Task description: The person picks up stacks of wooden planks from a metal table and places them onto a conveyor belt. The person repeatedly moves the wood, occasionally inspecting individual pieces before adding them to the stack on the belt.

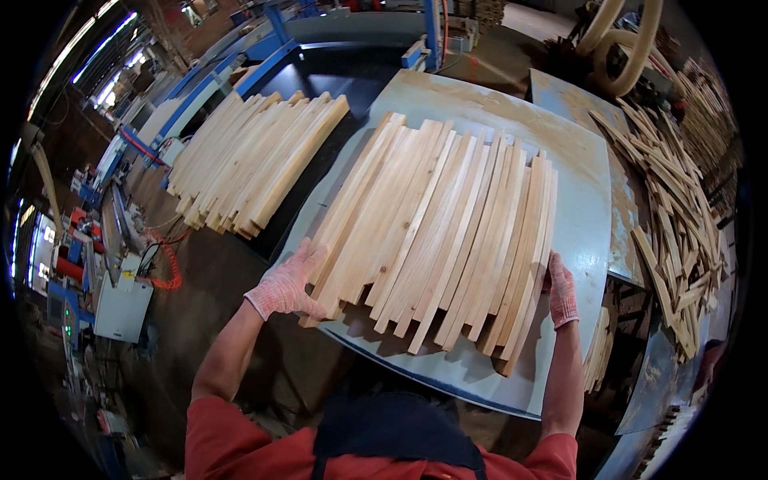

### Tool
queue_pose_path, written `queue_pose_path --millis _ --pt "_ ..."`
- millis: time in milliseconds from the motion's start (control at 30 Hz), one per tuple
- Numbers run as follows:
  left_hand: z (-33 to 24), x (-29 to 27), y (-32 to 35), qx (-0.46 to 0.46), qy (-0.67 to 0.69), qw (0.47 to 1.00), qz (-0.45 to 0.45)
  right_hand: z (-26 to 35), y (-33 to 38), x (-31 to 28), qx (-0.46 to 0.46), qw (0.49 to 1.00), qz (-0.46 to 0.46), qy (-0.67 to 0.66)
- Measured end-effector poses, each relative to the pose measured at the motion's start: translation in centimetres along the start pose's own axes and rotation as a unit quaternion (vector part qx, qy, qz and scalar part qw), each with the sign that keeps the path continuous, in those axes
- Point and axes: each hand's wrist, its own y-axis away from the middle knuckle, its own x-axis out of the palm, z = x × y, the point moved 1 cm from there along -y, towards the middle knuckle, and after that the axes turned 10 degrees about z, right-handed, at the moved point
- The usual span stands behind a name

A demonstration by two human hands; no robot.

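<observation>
Your left hand (290, 284), in a reddish-white knit glove, lies at the near left corner of the row of pale, narrow wooden slats (432, 232); its fingers are spread from the thumb, touching the outermost slat. Your right hand (562, 294), gloved alike, stands at the row's right edge, its fingers partly hidden; you cannot tell whether they grip. The slats lie side by side, their near ends uneven, on the pale blue-grey tabletop (586, 180). Left of it, a second row of pale slats (256, 160) lies near a dark, glossy machine bed (344, 76); loose wooden strips (676, 232) heap at right.
</observation>
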Motion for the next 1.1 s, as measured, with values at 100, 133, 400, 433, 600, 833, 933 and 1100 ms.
queue_pose_path --millis 100,133,400,433,600,833,933,1100 --pt "-0.4 0.1 0.7 0.002 0.008 1.000 -0.010 -1.8 -0.9 -0.7 -0.038 0.998 -0.037 0.034" --pt "-0.3 0.1 0.6 0.002 -0.001 1.000 -0.006 -1.8 -1.0 -0.6 -0.043 0.997 -0.043 0.039" --pt "0.3 -0.1 0.7 0.015 -0.035 0.999 0.014 -0.9 -0.1 0.1 -0.025 0.997 -0.064 0.034" --pt "0.3 -0.3 0.6 0.017 -0.033 0.999 0.017 -1.1 -0.2 0.1 -0.024 0.997 -0.065 0.016" --pt "1.8 -3.6 1.6 -0.022 -0.040 0.997 0.060 -1.8 -0.7 0.4 -0.050 0.997 -0.058 -0.025" --pt "-0.7 -2.5 -11.3 -0.094 -0.025 0.971 -0.216 -2.3 -2.0 0.3 -0.060 0.993 -0.097 0.037" --pt "-1.6 -3.4 -15.1 -0.172 -0.058 0.960 -0.213 -0.8 -0.3 1.4 -0.063 0.994 -0.092 0.009" --pt "4.7 -6.6 -18.3 -0.243 -0.113 0.945 -0.187 -0.7 0.3 2.0 -0.068 0.992 -0.108 -0.022"
